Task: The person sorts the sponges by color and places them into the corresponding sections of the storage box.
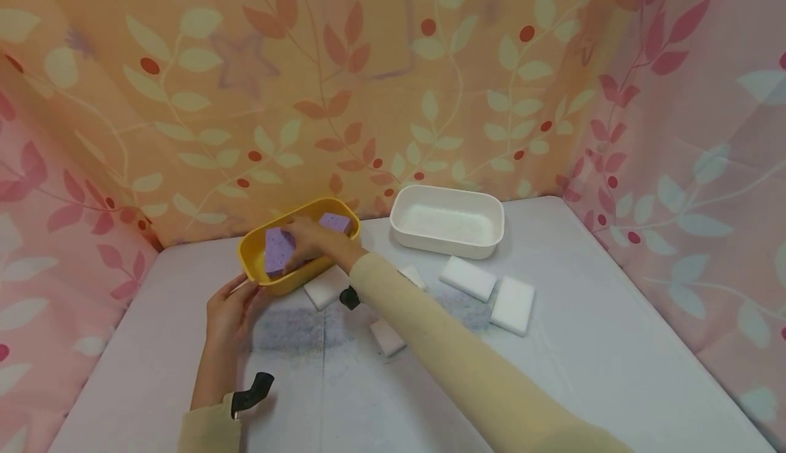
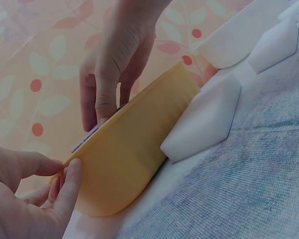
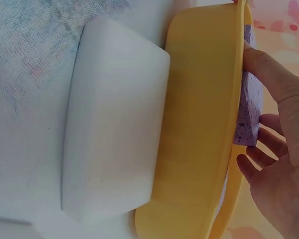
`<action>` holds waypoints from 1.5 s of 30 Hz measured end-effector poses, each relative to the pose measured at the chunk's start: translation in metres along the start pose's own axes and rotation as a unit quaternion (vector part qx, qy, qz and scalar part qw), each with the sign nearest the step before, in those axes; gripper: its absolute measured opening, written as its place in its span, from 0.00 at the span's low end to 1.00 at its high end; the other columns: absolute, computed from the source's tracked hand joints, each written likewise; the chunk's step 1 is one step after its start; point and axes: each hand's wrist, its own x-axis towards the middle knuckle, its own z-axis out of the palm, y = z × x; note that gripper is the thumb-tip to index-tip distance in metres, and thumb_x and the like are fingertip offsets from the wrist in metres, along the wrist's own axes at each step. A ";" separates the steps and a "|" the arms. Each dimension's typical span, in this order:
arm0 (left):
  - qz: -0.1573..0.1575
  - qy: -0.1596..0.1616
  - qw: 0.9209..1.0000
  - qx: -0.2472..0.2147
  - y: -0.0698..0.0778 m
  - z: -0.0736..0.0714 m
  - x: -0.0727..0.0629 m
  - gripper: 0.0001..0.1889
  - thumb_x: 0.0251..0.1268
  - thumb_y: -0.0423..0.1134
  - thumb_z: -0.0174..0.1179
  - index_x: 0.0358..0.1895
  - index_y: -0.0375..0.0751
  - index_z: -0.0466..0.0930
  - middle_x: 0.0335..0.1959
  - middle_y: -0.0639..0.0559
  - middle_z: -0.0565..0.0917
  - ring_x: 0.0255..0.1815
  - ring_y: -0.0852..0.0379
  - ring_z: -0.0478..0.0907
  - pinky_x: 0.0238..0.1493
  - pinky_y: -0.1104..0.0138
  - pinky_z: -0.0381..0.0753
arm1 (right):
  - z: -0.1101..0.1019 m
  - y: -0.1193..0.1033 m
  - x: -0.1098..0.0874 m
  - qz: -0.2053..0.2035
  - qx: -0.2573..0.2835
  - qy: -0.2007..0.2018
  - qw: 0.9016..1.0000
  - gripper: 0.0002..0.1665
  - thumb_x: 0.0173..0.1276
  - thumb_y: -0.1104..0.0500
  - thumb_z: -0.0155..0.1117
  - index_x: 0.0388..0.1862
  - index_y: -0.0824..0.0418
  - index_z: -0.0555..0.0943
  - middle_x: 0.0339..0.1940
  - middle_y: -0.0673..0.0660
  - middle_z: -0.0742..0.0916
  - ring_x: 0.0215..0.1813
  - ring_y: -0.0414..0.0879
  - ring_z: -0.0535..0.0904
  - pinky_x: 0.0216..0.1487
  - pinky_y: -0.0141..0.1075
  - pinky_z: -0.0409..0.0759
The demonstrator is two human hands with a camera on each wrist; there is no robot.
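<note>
Left of centre in the head view, the right hand (image 1: 309,240) clamps its fingers on a purple sponge (image 1: 278,252) in the yellow tub (image 1: 293,281); the left hand (image 1: 227,311) pinches the tub's rim.

Kind of place: A small booth-like space screened with cloth; whether it stood in a home, a studio or a workshop could not be told.
Back screen: An orange-yellow curtain (image 1: 381,108) printed with pale leaves, branches and red berries (faint purple marks (image 1: 245,64), one star-shaped, showed through the pattern).
Side screens: A pink left curtain (image 1: 46,173) and a pink right curtain (image 1: 688,146), both leafy, met it at the corners.
Worktop: A flat, white cloth-covered surface (image 1: 589,330), stained bluish purple.
Household touches: A yellow tub (image 2: 124,159), a white tub (image 1: 442,242), purple sponges (image 1: 278,254) and white blocks (image 1: 512,305).
Beyond the curtains: Hidden.
</note>
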 end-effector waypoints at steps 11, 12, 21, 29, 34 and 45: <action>-0.003 0.005 1.000 0.001 -0.001 0.000 0.002 0.34 0.80 0.33 0.58 0.84 0.47 0.60 0.62 0.55 0.74 0.43 0.67 0.87 0.52 0.78 0.84 | 0.007 -0.001 -0.001 0.024 0.030 -0.016 0.999 0.52 0.64 0.45 0.81 0.81 0.60 0.69 0.79 0.57 0.73 0.79 0.49 0.66 0.82 0.35 0.62; -0.003 0.006 1.000 0.000 -0.001 0.000 0.002 0.34 0.80 0.33 0.58 0.84 0.47 0.60 0.62 0.55 0.74 0.43 0.67 0.87 0.51 0.78 0.84 | 0.007 -0.001 -0.001 0.024 0.030 -0.016 0.999 0.52 0.64 0.45 0.81 0.81 0.60 0.69 0.79 0.57 0.73 0.79 0.49 0.66 0.82 0.35 0.63; 0.005 0.005 1.000 -0.002 -0.002 0.000 0.003 0.33 0.81 0.32 0.57 0.84 0.46 0.60 0.65 0.54 0.74 0.43 0.67 0.87 0.51 0.77 0.85 | 0.008 0.002 -0.002 0.034 0.029 -0.024 0.999 0.49 0.66 0.43 0.78 0.80 0.59 0.70 0.77 0.55 0.76 0.76 0.46 0.69 0.80 0.33 0.65; 0.028 -0.004 1.000 0.009 -0.005 -0.001 0.005 0.33 0.81 0.32 0.56 0.84 0.42 0.59 0.61 0.53 0.76 0.46 0.67 0.87 0.53 0.77 0.84 | 0.010 0.004 -0.004 0.031 0.023 -0.021 0.999 0.53 0.65 0.38 0.78 0.82 0.58 0.68 0.80 0.55 0.74 0.79 0.47 0.67 0.82 0.34 0.63; 0.036 -0.003 0.999 0.008 -0.006 -0.002 0.007 0.33 0.80 0.31 0.57 0.83 0.40 0.59 0.61 0.52 0.76 0.45 0.67 0.87 0.53 0.77 0.84 | 0.009 0.008 -0.006 0.009 0.023 -0.006 1.000 0.53 0.64 0.37 0.78 0.80 0.60 0.70 0.78 0.56 0.75 0.77 0.47 0.69 0.80 0.33 0.65; 0.030 0.003 1.000 0.008 -0.007 -0.003 0.010 0.33 0.80 0.32 0.57 0.84 0.43 0.59 0.65 0.50 0.74 0.43 0.68 0.87 0.52 0.77 0.85 | 0.009 0.018 -0.012 -0.031 0.021 0.020 0.999 0.53 0.62 0.38 0.80 0.79 0.62 0.71 0.74 0.58 0.79 0.75 0.48 0.72 0.79 0.30 0.65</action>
